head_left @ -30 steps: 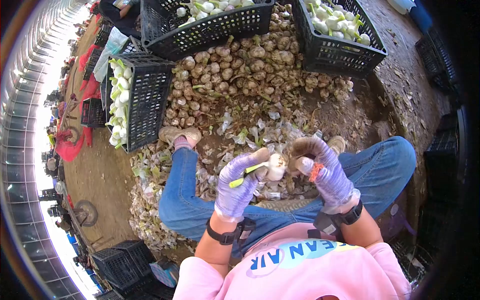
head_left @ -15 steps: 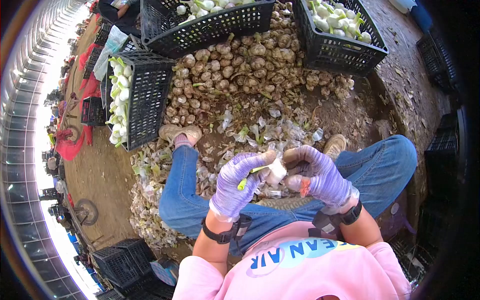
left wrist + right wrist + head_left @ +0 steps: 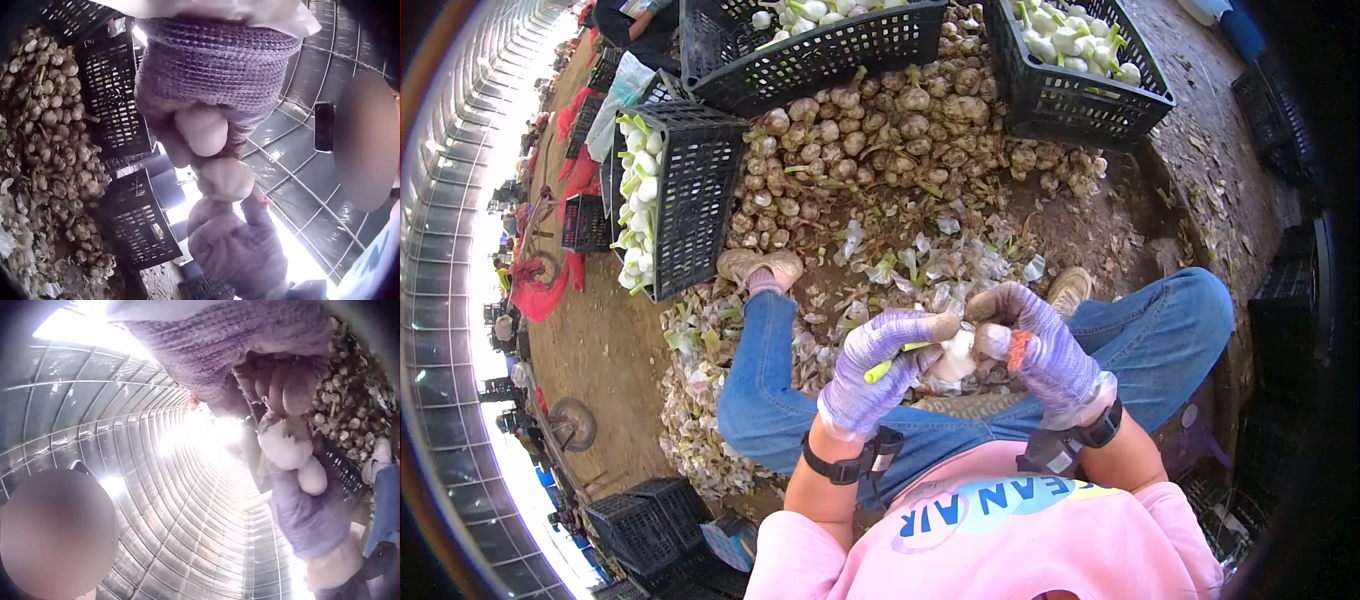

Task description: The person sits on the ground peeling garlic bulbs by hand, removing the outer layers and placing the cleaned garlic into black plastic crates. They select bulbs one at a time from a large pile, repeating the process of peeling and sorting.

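In front of the lap, a white garlic bulb (image 3: 956,352) with a green stem (image 3: 882,370) is between both hands. My left hand (image 3: 878,362), in a purple knit glove with dirty fingertips, grips it; the stem lies across the fingers. From the other side my right hand (image 3: 1045,345), gloved alike with an orange band on one finger, pinches at the bulb's upper side with thumb and curled fingers. Up close in the right wrist view, the bulb (image 3: 284,447) shows ragged brown skin near these fingers. The left wrist view shows the bulb's smooth pale side (image 3: 226,179).
Unpeeled garlic bulbs (image 3: 870,135) lie heaped ahead, with shed skins (image 3: 700,410) around the feet. Black crates of cleaned garlic stand on the left (image 3: 695,200), at the back (image 3: 830,60) and back right (image 3: 1090,105). Empty-looking crates (image 3: 645,525) stand at lower left.
My right hand has closed in on the bulb, its fingers and thumb coming together at the bulb's upper side. The left hand has kept its hold, and the bulb has tipped slightly.
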Available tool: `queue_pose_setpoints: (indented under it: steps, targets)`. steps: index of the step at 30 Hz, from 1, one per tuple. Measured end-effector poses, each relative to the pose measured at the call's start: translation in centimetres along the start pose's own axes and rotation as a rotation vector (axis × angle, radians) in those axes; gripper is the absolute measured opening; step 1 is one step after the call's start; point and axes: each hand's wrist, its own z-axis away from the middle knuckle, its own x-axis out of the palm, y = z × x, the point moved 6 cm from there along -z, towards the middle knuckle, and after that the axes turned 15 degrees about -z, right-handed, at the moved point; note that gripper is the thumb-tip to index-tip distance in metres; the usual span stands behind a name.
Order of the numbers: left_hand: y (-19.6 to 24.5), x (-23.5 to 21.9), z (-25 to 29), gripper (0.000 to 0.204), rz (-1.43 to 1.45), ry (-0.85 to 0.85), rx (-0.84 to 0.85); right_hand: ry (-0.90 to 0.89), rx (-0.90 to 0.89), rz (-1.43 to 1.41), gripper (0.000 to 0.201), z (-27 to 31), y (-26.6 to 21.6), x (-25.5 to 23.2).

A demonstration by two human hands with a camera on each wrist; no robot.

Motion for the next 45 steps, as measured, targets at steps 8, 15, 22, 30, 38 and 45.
queue_pose_setpoints:
  steps: [8,15,22,30,38,45]
  targets:
    - [-0.8,-0.4,0.2,0.021,0.130,0.038,-0.206,-0.156,0.096,-0.154,0.044,-0.2,1.1,-0.7]
    - [-3.1,0.9,0.6,0.032,0.409,-0.003,-0.444,-0.263,-0.402,0.642,0.029,0.4,-2.4,1.5]
    - [-6.0,2.8,1.2,0.031,0.900,0.130,-0.517,-0.117,-0.571,0.804,0.015,0.5,-0.9,1.2]
    - [-6.6,2.9,0.3,0.036,0.922,0.278,-0.545,0.139,-0.294,-0.532,0.016,-1.9,-1.6,-3.3]
    - [-3.2,1.9,0.5,0.033,0.522,0.328,-0.484,-0.021,-0.470,0.317,0.042,-1.0,-1.1,0.1]
    - [-3.2,1.0,0.2,0.035,0.414,0.284,-0.432,0.167,-0.256,-0.194,0.017,-3.0,-0.6,-4.8]
